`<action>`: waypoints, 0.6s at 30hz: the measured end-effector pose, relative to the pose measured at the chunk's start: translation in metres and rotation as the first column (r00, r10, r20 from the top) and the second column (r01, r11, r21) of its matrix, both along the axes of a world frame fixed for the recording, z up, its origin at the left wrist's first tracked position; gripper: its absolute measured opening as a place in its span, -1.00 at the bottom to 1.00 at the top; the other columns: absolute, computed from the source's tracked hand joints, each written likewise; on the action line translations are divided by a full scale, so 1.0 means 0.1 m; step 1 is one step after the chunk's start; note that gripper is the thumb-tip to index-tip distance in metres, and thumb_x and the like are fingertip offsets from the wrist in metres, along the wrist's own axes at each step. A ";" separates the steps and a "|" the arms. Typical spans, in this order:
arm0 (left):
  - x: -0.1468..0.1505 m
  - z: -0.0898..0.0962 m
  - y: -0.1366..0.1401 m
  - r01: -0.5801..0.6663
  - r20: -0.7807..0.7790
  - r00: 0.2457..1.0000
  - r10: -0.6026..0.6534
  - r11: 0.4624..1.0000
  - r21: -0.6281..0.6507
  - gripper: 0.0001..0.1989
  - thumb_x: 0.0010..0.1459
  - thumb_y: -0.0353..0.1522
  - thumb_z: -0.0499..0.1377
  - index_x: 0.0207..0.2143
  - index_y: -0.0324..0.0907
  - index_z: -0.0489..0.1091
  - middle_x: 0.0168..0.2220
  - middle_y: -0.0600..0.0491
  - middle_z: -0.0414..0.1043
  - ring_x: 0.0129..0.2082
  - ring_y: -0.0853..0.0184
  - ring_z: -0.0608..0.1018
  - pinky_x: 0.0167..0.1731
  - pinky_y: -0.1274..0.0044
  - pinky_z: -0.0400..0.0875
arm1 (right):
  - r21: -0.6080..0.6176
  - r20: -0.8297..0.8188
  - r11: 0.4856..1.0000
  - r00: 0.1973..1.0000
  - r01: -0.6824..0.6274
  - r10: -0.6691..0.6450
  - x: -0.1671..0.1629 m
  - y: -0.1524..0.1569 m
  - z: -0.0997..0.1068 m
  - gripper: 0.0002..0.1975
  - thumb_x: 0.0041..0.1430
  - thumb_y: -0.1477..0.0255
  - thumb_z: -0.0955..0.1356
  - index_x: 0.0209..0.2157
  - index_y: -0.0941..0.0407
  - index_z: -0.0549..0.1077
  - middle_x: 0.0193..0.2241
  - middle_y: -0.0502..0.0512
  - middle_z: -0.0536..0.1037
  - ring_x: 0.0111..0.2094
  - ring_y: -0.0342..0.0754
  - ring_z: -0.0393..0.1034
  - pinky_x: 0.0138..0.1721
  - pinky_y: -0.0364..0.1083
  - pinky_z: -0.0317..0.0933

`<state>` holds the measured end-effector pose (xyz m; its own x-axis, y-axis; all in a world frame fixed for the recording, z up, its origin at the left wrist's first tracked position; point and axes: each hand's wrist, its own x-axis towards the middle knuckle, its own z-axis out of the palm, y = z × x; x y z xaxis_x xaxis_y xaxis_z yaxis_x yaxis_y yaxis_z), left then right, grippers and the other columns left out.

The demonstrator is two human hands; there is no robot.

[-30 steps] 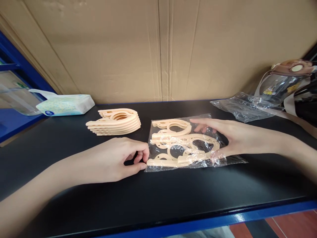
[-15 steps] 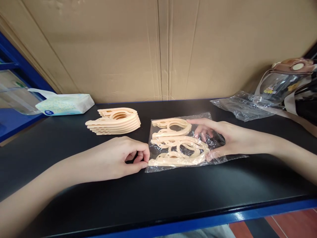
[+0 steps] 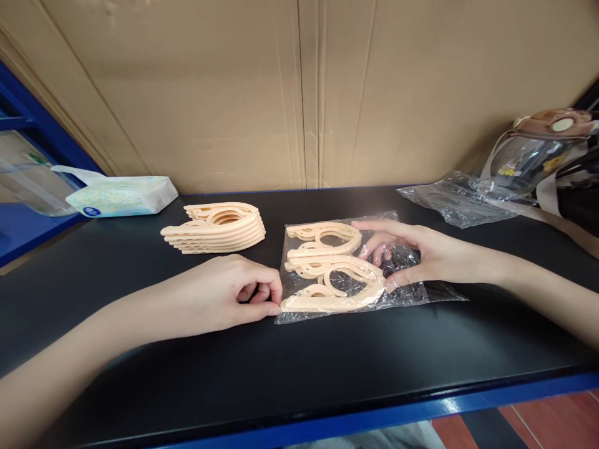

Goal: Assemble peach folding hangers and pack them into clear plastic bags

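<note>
A clear plastic bag (image 3: 407, 293) lies flat on the black table in front of me, with several beige folding hangers (image 3: 346, 304) inside, folded and side by side. My left hand (image 3: 238, 293) is closed, thumb and forefinger pinching the bag's near left corner. On the right, my right hand (image 3: 412, 252) has its fingers spread: the forefinger rests by the upper hangers' rounded end and the thumb touches the lower ones' end through the film. Beyond my left hand stands a neat stack of matching folded hangers (image 3: 218, 234), outside the bag.
A tissue pack (image 3: 124, 196) lies at the back left, near a blue frame. At the back right are another clear plastic bag (image 3: 452, 199) and a strapped drinking bottle (image 3: 533, 159). Cardboard (image 3: 210, 93) stands behind the table (image 3: 262, 374).
My right hand has shifted slightly left and away from me. Inside the bag, the lower hangers have slid left and lie more closely over each other. My left hand keeps its pinch.
</note>
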<state>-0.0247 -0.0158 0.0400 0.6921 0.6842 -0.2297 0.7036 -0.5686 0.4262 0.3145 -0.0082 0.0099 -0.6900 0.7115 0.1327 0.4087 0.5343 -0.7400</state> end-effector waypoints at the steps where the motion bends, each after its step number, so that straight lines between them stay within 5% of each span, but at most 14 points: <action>1: 0.00 0.00 0.00 0.002 0.004 1.000 -0.002 1.000 -0.004 -0.82 0.22 -0.25 0.15 -0.39 -0.08 0.48 -0.55 0.20 0.29 -0.59 0.50 0.27 -0.60 0.67 0.12 | 0.007 -0.013 1.000 1.000 -0.006 0.006 0.00 0.00 -0.01 -0.16 0.10 0.30 0.51 0.35 -0.07 0.14 -0.10 0.05 0.57 -0.15 -0.04 0.47 -0.07 0.03 0.37; 18: 0.04 0.05 -0.01 -0.047 -0.008 0.999 0.046 0.998 -0.053 -0.83 0.21 -0.26 0.15 -0.40 -0.08 0.47 -0.54 0.21 0.29 -0.57 0.48 0.25 -0.59 0.67 0.12 | -0.024 -0.015 0.999 0.999 0.037 -0.038 -0.05 -0.02 -0.03 -0.20 0.10 0.27 0.51 0.32 -0.13 0.16 -0.11 -0.03 0.57 -0.15 -0.06 0.47 -0.12 -0.04 0.34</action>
